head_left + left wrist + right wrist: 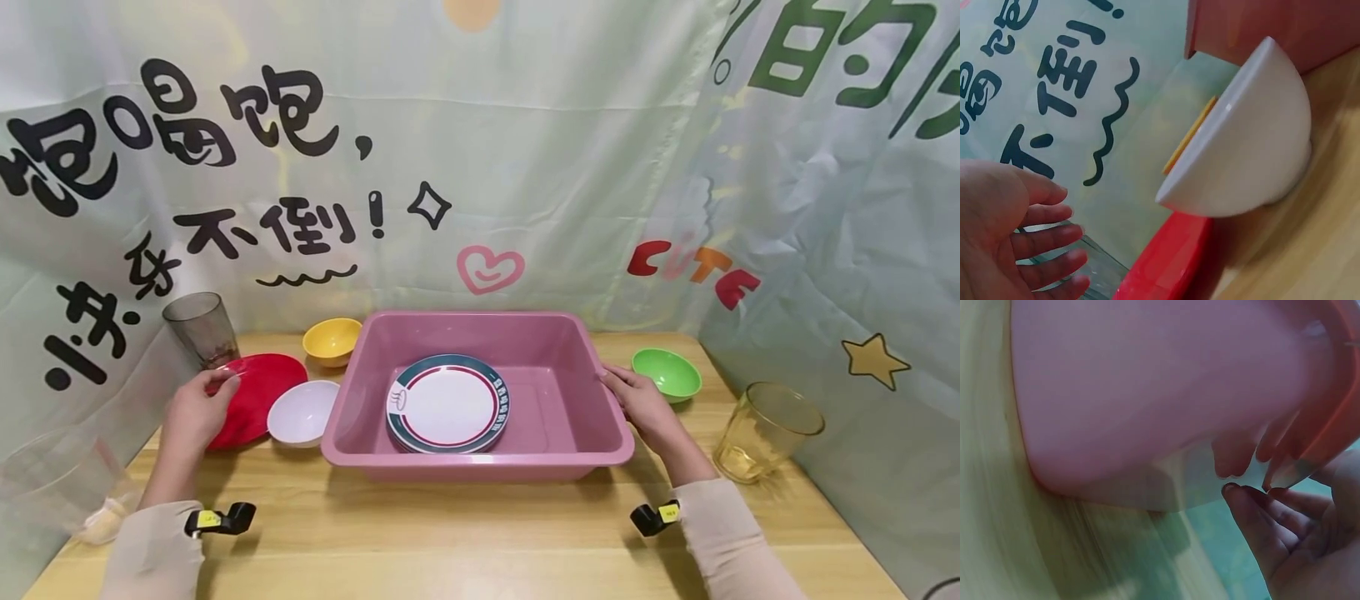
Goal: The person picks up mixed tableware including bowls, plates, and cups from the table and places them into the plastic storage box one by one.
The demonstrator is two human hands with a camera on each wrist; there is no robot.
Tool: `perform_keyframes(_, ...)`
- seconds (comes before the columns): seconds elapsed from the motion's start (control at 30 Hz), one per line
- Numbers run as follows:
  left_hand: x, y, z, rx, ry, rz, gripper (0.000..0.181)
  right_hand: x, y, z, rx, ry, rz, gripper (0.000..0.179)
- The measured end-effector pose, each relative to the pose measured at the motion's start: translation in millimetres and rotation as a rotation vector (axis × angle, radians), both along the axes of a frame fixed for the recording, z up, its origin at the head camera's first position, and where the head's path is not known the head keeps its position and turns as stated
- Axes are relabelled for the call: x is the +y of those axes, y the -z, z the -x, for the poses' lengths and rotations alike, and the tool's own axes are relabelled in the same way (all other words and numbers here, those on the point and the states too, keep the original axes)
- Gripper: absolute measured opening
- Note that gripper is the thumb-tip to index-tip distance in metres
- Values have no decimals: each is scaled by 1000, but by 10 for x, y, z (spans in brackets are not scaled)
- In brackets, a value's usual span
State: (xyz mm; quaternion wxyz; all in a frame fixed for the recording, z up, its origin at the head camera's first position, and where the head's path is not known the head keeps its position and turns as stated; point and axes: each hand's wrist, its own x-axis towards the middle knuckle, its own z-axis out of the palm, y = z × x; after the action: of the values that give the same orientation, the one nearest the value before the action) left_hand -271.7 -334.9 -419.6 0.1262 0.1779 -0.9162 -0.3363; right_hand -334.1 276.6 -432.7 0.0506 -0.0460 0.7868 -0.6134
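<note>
A pink basin [551, 471] stands on the table with a stack of white plates [450, 404] in its left half; their rims are dark green with a red ring. My right hand [648, 408] is at the basin's right side, fingertips right at the rim; its thumb stands apart from the wall in the right wrist view. Over a red plate [273, 387] on the left, my left hand [197, 412] hovers with loosely bent fingers and nothing between them. A white bowl [1247, 137] sits beside that plate, close to the basin.
Behind the white bowl is a yellow bowl [332, 340]. A grey glass [201, 329] stands at the back left and a clear glass [56, 487] at the front left. On the right are a green bowl [667, 375] and an amber glass [765, 433]. A printed cloth hangs behind.
</note>
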Motion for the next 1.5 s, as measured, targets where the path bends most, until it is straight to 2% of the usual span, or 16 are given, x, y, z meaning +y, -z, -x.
perform_keyframes(0.23,-71,60,-16,-36,-39,9,51,-8,19,-28,-26,10,65,64)
perform_keyframes(0.5,-202,189,-30,-60,-73,5,52,-29,51,-54,-50,37,115,65)
perform_keyframes(0.63,-228,233,-35,-66,-80,-3,52,-28,17,-76,-53,34,96,64)
perform_keyframes(0.8,-257,248,-28,-79,-103,-24,53,-23,-89,-82,-32,-7,43,60)
perform_keyframes(0.97,-307,252,-34,-72,-135,-31,53,-9,-187,-101,-45,-78,42,60)
perform_keyframes(1.07,-334,263,-33,-72,-159,-6,51,7,-211,-119,-55,-112,52,60)
perform_keyframes(1.2,-329,297,-25,-85,-188,30,52,18,-201,-120,-63,-117,69,60)
perform_keyframes(1.5,-360,402,-9,-132,-257,-72,67,18,-121,-93,-87,-98,104,62)
